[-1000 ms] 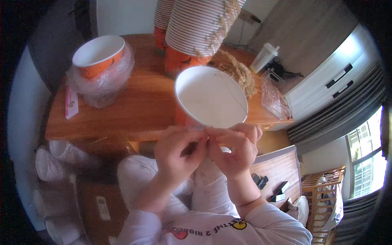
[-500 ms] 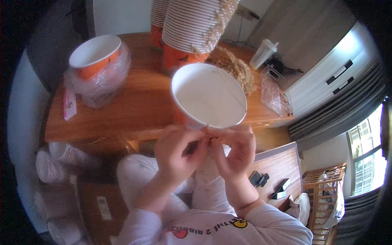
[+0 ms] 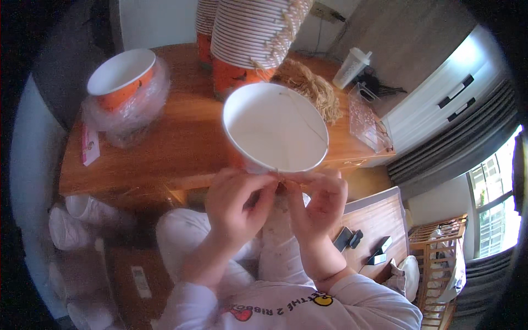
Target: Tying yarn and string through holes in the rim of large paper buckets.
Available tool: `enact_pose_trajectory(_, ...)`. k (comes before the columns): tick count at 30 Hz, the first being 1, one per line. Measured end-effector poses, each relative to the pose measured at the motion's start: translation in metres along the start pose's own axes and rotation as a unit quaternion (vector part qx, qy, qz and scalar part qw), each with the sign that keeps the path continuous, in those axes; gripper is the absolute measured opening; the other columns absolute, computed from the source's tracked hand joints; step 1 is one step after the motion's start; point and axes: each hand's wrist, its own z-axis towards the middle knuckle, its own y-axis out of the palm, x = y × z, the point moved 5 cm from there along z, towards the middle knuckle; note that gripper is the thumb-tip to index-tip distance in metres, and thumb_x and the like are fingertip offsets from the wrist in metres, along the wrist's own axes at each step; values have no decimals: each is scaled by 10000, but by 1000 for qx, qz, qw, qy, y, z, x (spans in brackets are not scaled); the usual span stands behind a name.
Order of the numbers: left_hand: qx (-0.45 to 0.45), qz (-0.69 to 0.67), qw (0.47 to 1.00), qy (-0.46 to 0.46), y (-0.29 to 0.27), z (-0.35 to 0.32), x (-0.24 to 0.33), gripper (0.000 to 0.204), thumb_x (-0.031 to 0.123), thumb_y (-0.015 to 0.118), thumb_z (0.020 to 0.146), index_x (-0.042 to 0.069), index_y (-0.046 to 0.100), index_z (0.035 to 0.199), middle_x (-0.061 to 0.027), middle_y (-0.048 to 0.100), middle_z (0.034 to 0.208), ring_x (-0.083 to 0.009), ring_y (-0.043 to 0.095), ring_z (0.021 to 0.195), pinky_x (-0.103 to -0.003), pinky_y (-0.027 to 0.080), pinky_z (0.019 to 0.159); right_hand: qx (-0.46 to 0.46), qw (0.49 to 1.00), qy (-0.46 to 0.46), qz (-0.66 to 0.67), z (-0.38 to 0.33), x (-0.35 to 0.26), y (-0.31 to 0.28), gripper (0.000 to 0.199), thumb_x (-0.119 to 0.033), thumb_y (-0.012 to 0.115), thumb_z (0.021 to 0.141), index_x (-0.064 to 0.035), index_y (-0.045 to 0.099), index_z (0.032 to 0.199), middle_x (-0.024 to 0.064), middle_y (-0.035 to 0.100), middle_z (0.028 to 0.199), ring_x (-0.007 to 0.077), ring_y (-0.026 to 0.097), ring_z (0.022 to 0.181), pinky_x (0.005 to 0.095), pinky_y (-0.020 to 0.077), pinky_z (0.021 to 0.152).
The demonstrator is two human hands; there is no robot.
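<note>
A large orange paper bucket with a white inside (image 3: 272,129) is tipped with its mouth toward me at the table's near edge. A thin tan cord (image 3: 308,124) lies across its inner wall, and its end reaches the near rim. My left hand (image 3: 236,206) pinches at that rim, thumb and forefinger pressed together. Beside it my right hand (image 3: 319,206) pinches too, its fingertips almost meeting the left ones. The cord end between the fingertips is small and mostly hidden, as is any hole in the rim.
A tall stack of orange buckets (image 3: 253,38) with cords stands behind. Tan cord strands (image 3: 313,88) lie beside it. At left, one bucket (image 3: 124,74) sits in clear plastic wrap (image 3: 129,118). A lidded cup (image 3: 352,67) stands far right. White buckets (image 3: 71,228) lie below the table's left end.
The view has shifted a little, so the tabletop things sit slightly further left. Both hands stay at the bucket's near rim, the fingertips moving only slightly.
</note>
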Motion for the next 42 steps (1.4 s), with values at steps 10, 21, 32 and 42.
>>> enact_pose_trajectory(10, -37, -103, 982, -153, 3, -8, -15, 34, 58, 688, 826, 64, 672, 856, -56, 642, 716, -194, 579, 615, -315, 431, 588, -24, 992, 69, 105, -8, 1, 7, 309, 102, 693, 796, -32, 465, 957, 97, 626, 923, 179, 617, 872, 286, 492, 793)
enact_pose_trajectory(21, -34, -314, 896, -312, 19, -20, -27, 86, 72, 692, 865, 14, 695, 929, 0, 656, 757, -39, 565, 659, -210, 431, 551, -42, 988, 104, 107, -17, 13, 11, 276, 113, 669, 812, -13, 484, 972, 104, 598, 976, 158, 605, 875, 256, 483, 789)
enact_pose_trajectory(32, -85, -311, 890, -323, 15, -17, -27, 89, 73, 720, 849, 9, 705, 910, -3, 658, 741, -29, 557, 648, -196, 445, 576, -71, 991, 31, 112, -16, 9, 10, 332, 105, 670, 763, -93, 447, 907, 82, 659, 860, 238, 578, 844, 359, 408, 799)
enact_pose_trajectory(42, -63, -363, 854, -367, 18, -23, -26, 111, 125, 691, 882, 15, 695, 889, -1, 662, 736, -15, 496, 550, -178, 367, 479, -134, 982, -42, 130, -10, 11, 4, 386, 122, 651, 781, -118, 374, 904, 73, 679, 882, 222, 566, 864, 374, 384, 848)
